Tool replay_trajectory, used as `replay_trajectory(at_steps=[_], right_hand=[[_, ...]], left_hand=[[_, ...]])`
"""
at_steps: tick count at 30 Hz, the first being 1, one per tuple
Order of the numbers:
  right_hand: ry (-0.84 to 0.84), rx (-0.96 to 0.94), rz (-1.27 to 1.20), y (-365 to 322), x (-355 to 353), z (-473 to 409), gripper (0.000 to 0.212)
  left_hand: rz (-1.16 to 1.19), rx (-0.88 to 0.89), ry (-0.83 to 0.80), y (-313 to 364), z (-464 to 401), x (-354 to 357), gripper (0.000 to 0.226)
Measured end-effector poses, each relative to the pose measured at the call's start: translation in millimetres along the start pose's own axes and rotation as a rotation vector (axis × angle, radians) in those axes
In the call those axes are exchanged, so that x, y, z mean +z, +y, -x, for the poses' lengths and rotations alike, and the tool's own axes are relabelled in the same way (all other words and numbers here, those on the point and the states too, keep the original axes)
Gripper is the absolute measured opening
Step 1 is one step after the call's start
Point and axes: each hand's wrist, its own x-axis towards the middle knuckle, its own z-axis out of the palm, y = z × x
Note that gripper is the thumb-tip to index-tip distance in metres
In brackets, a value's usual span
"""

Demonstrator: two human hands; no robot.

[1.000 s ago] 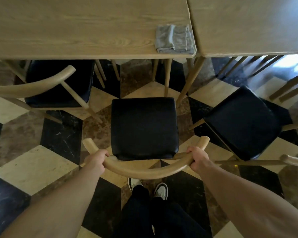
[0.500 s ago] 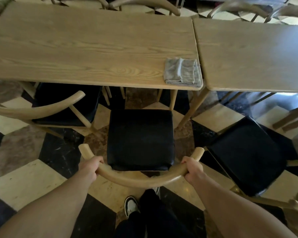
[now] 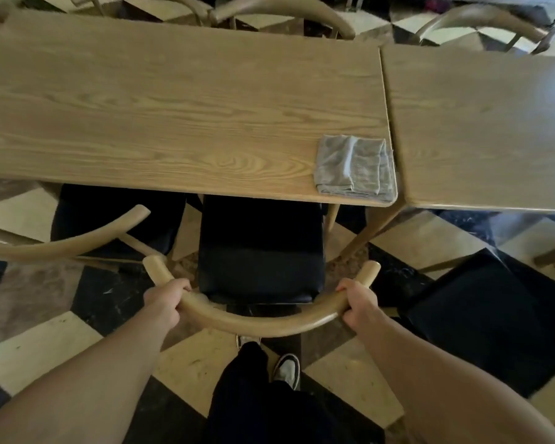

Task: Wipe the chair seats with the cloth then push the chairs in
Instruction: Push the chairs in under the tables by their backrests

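Your left hand (image 3: 165, 299) and right hand (image 3: 356, 304) are each wrapped tight around the curved backrest (image 3: 260, 322) of the centre chair, one near each end. The black seat (image 3: 260, 251) has its front edge under the table (image 3: 180, 123). Push evenly with both arms so the chair runs straight between the table legs (image 3: 370, 233). The cloth (image 3: 354, 168) lies folded on the table's near right corner. A pulled-out chair (image 3: 491, 318) stands to your right; another chair (image 3: 109, 219) sits close on the left.
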Motion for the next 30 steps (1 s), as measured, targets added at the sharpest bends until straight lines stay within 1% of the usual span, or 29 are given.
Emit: replay_trajectory(at_steps=[2,5,11,14,18,21,24,30], right_hand=[[0.028,0.021,-0.015,-13,17,-8,0.021],[0.048,0.025,-0.017,-27,24,-12,0.02],[0.073,0.024,-0.017,-52,46,-26,0.025],[0.085,0.013,-0.027,-58,55,-33,0.023],[0.053,0.002,-0.054,-64,63,-40,0.021],[0.045,0.0,-0.062,-67,68,-41,0.021],[0.058,-0.009,-0.063,-61,70,-40,0.022],[0.078,-0.016,-0.073,-59,72,-41,0.021]], left_hand=[[-0.017,-0.018,-0.019,22,-11,8,0.056],[-0.023,-0.033,-0.06,35,-14,17,0.052],[0.021,-0.022,-0.043,66,-31,35,0.046],[0.035,-0.02,-0.052,75,-40,43,0.048],[0.005,-0.018,-0.067,91,-47,53,0.048],[-0.009,0.009,-0.051,102,-51,57,0.052],[-0.031,0.011,-0.062,101,-56,54,0.058],[-0.042,0.031,-0.084,101,-59,51,0.06]])
